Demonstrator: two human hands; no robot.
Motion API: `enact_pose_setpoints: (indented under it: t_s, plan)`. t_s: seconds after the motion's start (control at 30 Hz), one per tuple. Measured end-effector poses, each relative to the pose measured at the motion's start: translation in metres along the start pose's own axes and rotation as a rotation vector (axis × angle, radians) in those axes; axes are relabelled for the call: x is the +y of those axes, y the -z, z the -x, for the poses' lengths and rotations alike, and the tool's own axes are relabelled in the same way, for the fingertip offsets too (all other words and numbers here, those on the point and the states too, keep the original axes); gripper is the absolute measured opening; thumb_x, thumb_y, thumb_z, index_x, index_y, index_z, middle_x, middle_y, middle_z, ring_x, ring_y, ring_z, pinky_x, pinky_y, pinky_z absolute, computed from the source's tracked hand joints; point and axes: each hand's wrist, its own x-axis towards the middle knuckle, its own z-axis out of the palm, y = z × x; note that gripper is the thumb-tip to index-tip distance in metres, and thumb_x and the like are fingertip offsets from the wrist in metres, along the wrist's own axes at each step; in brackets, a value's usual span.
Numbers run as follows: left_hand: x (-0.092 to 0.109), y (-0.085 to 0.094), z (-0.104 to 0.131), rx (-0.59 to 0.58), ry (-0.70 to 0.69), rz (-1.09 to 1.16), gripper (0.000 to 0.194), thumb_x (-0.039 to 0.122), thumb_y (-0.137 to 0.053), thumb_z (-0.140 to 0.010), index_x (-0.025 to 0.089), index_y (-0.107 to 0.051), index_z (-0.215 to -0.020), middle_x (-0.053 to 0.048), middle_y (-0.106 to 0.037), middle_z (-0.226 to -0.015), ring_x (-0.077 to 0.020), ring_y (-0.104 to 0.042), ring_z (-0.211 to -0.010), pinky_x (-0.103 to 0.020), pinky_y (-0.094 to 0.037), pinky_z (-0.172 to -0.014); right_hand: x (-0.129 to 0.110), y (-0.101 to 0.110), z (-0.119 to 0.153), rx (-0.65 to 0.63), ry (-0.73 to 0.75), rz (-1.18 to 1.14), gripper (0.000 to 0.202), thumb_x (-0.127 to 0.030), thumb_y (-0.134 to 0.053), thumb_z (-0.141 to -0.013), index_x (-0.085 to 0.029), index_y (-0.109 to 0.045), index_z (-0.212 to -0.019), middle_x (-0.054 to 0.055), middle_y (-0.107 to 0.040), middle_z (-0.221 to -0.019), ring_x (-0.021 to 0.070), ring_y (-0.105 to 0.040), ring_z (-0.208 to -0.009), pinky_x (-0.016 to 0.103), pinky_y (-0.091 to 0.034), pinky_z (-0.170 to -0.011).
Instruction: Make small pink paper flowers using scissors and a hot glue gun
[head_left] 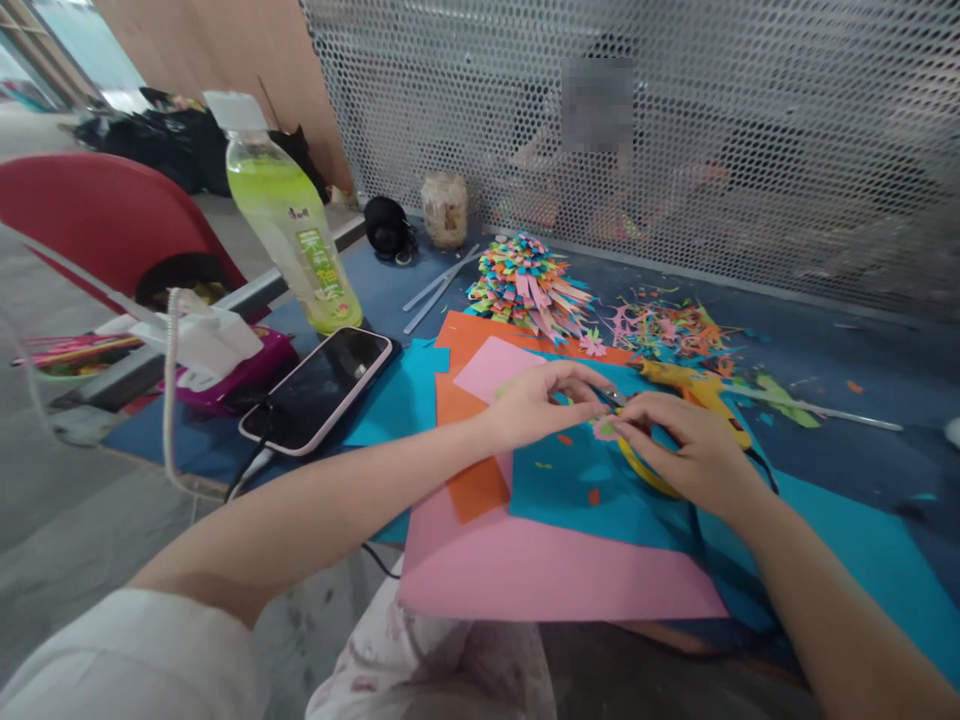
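Right of centre in the frame, we have a small pink-and-green paper piece (604,430) pinched by thumb and forefinger of our right hand (690,450); our left hand (544,400) has its fingers curled at the piece's edge, though we can't tell whether they grip it. Up at upper centre, a fringed paper cone (525,285) looks well built up, with a little pink flower (592,343) at its lower right. Cut strips (675,330) lie loose farther right. Below, the pink sheet (555,580) and blue sheet (555,500) look largely uncut; we can't judge how much remains. Now the writing: upper left, the drink bottle (289,230) wears a green label (319,260) with Chinese characters, too blurred to read surely.
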Motion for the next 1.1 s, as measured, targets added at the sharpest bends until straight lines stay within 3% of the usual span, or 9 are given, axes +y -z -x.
enact_pose_setpoints:
  t_s: [0.3,0.67,0.83,0.97,1.1]
  plan:
    - [0.0007,-0.0010,0.0018,0.035,0.027,0.039,0.028,0.031,-0.071,-0.088,0.013,-0.068,-0.109,-0.004,-0.071,-0.083,-0.0118,-0.065,-0.077,-0.022,-0.052,-0.069,0.0025,-0.0003,0.0010,-0.035,-0.028,-0.009,0.015,-0.028,-0.056,-0.096,-0.027,-0.068,-0.086,0.003,-0.069,-0.077,0.0184,-0.064,-0.070,0.033,-0.049,-0.063]
    - [-0.0006,0.0001,0.0005,0.002,0.002,0.020,0.032,0.033,-0.074,-0.085,0.013,-0.069,-0.110,-0.008,-0.073,-0.091,-0.0139,-0.067,-0.080,-0.024,-0.053,-0.069,0.0011,0.0005,0.0017,-0.026,-0.033,-0.006,0.016,-0.029,-0.057,-0.096,-0.026,-0.064,-0.082,0.001,-0.063,-0.071,0.0166,-0.059,-0.064,0.032,-0.046,-0.060]
    - [0.0009,-0.0017,0.0006,0.039,0.032,0.040,0.029,0.029,-0.072,-0.085,0.012,-0.070,-0.109,-0.008,-0.073,-0.097,-0.0122,-0.066,-0.080,-0.022,-0.053,-0.069,0.0032,-0.0014,0.0023,-0.009,-0.007,0.006,0.017,-0.026,-0.056,-0.096,-0.025,-0.065,-0.082,0.001,-0.063,-0.071,0.0155,-0.059,-0.065,0.030,-0.047,-0.060]
    - [0.0047,-0.0041,0.0014,0.070,0.092,0.112,0.027,0.029,-0.068,-0.088,0.013,-0.069,-0.111,-0.005,-0.072,-0.089,-0.0125,-0.067,-0.082,-0.022,-0.054,-0.072,0.0042,-0.0018,0.0019,0.017,0.026,0.010,0.015,-0.023,-0.058,-0.095,-0.024,-0.066,-0.082,0.000,-0.065,-0.071,0.0149,-0.061,-0.065,0.029,-0.048,-0.061]
    - [0.0086,-0.0053,0.0027,0.062,0.145,0.147,0.025,0.027,-0.068,-0.087,0.015,-0.071,-0.108,-0.004,-0.070,-0.085,-0.0129,-0.067,-0.079,-0.020,-0.054,-0.065,0.0044,-0.0012,0.0014,0.012,0.038,0.013,0.015,-0.022,-0.058,-0.095,-0.024,-0.068,-0.084,0.000,-0.066,-0.072,0.0149,-0.062,-0.065,0.028,-0.049,-0.061]
